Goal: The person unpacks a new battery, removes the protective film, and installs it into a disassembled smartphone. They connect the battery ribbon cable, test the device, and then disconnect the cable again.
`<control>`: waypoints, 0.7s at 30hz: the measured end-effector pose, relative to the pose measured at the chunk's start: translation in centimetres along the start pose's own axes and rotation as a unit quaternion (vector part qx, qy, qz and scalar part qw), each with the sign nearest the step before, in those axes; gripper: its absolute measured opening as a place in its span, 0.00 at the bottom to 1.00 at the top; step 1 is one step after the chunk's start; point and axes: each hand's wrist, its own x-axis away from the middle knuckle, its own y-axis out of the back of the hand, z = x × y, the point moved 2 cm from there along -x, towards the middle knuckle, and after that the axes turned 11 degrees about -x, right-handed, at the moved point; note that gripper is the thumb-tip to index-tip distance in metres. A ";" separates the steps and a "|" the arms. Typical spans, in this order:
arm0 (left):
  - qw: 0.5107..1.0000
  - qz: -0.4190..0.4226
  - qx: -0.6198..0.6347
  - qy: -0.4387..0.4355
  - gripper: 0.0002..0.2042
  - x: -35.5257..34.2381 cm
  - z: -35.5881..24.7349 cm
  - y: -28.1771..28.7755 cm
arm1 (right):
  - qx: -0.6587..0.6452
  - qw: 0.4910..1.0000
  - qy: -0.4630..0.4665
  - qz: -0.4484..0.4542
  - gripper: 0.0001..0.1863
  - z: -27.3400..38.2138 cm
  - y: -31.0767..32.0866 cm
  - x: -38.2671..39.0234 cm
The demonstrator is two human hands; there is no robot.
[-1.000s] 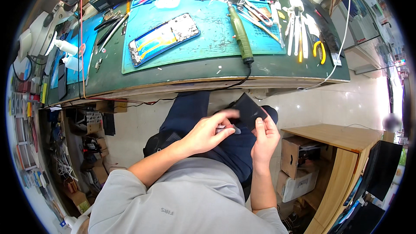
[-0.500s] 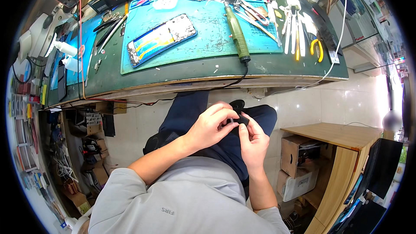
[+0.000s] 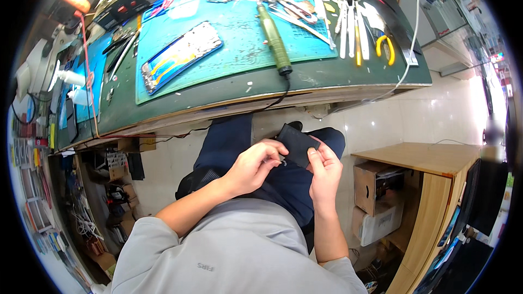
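Pinching fingertips are opening the show on the left: the left hand [image 3: 252, 167] is curling its thumb and fingers closed on a small greyish bit [image 3: 281, 159], too tiny to name, and is hovering just off the near-left edge of the black panel [image 3: 297, 147]; whether those fingers are touching that edge, the view isn't telling. Straight beyond the panel, up on the workbench [image 3: 348, 75], a green-handled tool [image 3: 274, 43] is lying with its cord trailing back. Now the panel itself: it is hanging over the dark trousers [image 3: 226, 144], between the two hands, tilting so that its slightly longer axis is running from far left to near right, as best the fisheye is showing. Right at that near-right end, the right hand [image 3: 327, 174] is gripping the panel, thumb lying on top and fingers wrapping behind, so this is the hand sitting nearer. Farther right of the panel and beyond it, yellow-handled pliers [image 3: 391, 51] are resting, while a wooden cabinet [image 3: 419, 158] is standing well to its right.
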 end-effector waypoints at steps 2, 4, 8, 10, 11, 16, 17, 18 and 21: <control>0.999 -0.003 0.010 0.046 0.07 0.5 1.4 -0.7 | -0.036 0.999 -0.012 -0.034 0.16 0.1 1.2 -0.6; 0.991 0.019 -0.023 0.132 0.07 -0.3 3.0 -1.6 | -0.028 0.997 0.002 -0.068 0.16 0.4 2.9 -1.0; 0.932 0.080 0.124 0.331 0.04 -1.4 10.5 -7.0 | -0.075 0.991 -0.013 -0.111 0.18 0.3 7.2 -2.3; 0.873 0.088 0.202 0.436 0.11 -3.5 15.5 -10.6 | -0.125 0.979 -0.028 -0.161 0.19 0.0 9.4 -2.9; 0.866 0.091 0.179 0.458 0.12 -5.5 17.6 -12.1 | -0.151 0.971 -0.035 -0.184 0.19 -0.1 10.5 -3.3; 0.861 0.049 0.038 0.504 0.15 -17.1 26.4 -18.3 | -0.145 0.956 -0.051 -0.248 0.19 -1.1 15.1 -5.1; 0.867 0.032 0.007 0.498 0.15 -18.9 27.6 -18.3 | -0.146 0.956 -0.042 -0.249 0.20 -1.4 15.9 -5.3; 0.871 0.018 -0.022 0.491 0.15 -19.8 28.7 -18.2 | -0.145 0.956 -0.033 -0.252 0.20 -1.6 16.9 -5.5; 0.875 -0.012 -0.084 0.476 0.15 -19.7 30.3 -17.9 | -0.140 0.957 -0.040 -0.250 0.22 -1.5 19.0 -6.6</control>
